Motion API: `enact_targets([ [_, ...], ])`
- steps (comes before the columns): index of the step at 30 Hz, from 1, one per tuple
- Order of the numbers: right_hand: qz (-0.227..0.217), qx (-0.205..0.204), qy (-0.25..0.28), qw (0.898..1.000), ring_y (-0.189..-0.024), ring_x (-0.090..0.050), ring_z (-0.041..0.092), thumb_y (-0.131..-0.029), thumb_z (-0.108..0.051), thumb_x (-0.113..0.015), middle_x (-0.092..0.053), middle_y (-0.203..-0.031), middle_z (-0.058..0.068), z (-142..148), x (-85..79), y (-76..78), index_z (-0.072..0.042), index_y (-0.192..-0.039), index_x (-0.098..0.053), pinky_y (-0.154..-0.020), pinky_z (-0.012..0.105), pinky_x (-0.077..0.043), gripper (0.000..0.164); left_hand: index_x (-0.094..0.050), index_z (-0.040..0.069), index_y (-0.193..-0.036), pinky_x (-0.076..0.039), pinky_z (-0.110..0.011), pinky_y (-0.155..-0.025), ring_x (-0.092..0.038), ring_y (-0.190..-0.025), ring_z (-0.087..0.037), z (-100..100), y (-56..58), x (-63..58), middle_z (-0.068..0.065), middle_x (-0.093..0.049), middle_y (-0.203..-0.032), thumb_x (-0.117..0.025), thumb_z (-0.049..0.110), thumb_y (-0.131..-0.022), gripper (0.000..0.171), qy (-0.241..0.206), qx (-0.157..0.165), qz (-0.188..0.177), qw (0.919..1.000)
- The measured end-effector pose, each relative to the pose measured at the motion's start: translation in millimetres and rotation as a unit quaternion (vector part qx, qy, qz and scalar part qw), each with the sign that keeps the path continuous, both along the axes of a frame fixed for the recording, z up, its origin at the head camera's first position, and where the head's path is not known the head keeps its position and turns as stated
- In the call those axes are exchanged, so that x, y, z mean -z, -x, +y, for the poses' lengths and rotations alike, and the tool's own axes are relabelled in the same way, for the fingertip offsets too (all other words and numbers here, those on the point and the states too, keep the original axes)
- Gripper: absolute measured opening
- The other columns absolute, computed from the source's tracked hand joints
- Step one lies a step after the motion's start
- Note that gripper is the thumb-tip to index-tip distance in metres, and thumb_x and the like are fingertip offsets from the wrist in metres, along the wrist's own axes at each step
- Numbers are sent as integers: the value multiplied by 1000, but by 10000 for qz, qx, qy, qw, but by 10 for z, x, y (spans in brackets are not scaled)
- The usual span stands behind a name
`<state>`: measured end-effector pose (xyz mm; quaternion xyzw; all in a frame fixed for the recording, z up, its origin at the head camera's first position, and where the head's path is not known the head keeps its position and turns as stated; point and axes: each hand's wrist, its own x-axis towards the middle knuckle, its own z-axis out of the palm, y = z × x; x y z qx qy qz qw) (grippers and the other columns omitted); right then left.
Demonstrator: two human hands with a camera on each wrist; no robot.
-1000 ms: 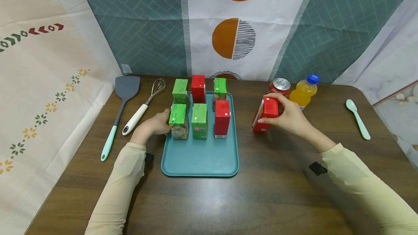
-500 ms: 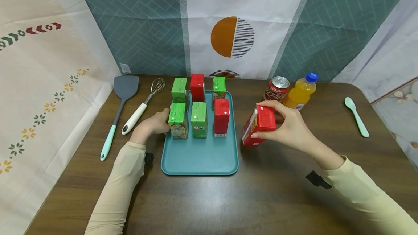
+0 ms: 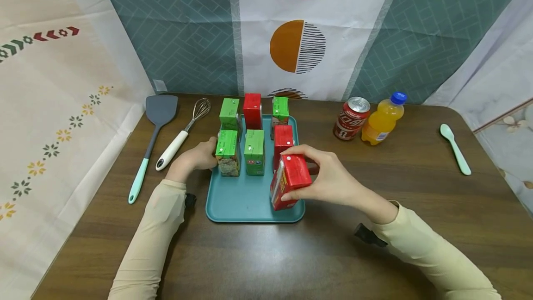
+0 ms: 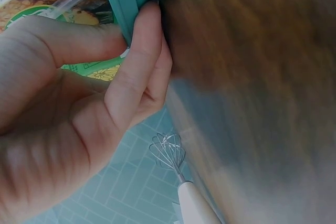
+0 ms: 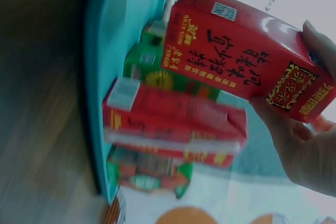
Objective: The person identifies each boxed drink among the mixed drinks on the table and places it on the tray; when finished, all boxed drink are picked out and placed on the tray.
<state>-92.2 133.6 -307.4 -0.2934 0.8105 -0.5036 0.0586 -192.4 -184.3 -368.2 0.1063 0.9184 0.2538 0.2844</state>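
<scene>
My right hand (image 3: 333, 182) grips a red drink carton (image 3: 294, 172) between thumb and fingers, tilted over the front right of the teal tray (image 3: 239, 205). In the right wrist view the held carton (image 5: 236, 51) shows dark lettering and hangs beside another red carton (image 5: 173, 119) standing on the tray. My left hand (image 3: 201, 155) pinches the tray's left rim; the left wrist view shows the thumb inside the tray wall (image 4: 123, 3) and fingers outside. Several green cartons (image 3: 255, 152) and two red ones, one at the back (image 3: 252, 110), stand upright on the tray.
Left of the tray lie a whisk (image 3: 179, 140) and a grey spatula (image 3: 156, 126) with a mint handle. A red soda can (image 3: 351, 118) and an orange drink bottle (image 3: 382, 120) stand back right. A mint spoon (image 3: 455, 149) lies far right. Fabric hangs behind.
My right hand has carried the red carton leftward and toward me, from the table beside the can to over the tray. The left hand has stayed at the tray's rim.
</scene>
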Motion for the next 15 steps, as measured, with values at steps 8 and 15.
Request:
enact_targets([
  [8,224,-798,-254,9962,-102,-55,12,-67,-27,-85,-60,-115,-4,-451,124,39,-19,-124,-53,-81,32,-50,66,2,-15,-143,-38,-29,-52,-57,-64,-22,-4,21,-12,-36,-50,-120,-43,-7,-85,74,24,16,-31,10000],
  [15,194,-984,-287,9945,-98,-55,9,-67,-22,-84,-60,-111,-4,-802,174,56,-14,-123,-53,-77,26,-51,65,-16,-15,-138,-41,-28,-55,-57,-65,-22,23,17,-1,-28,-59,-102,-48,-6,-80,67,69,-35,185,9998],
])
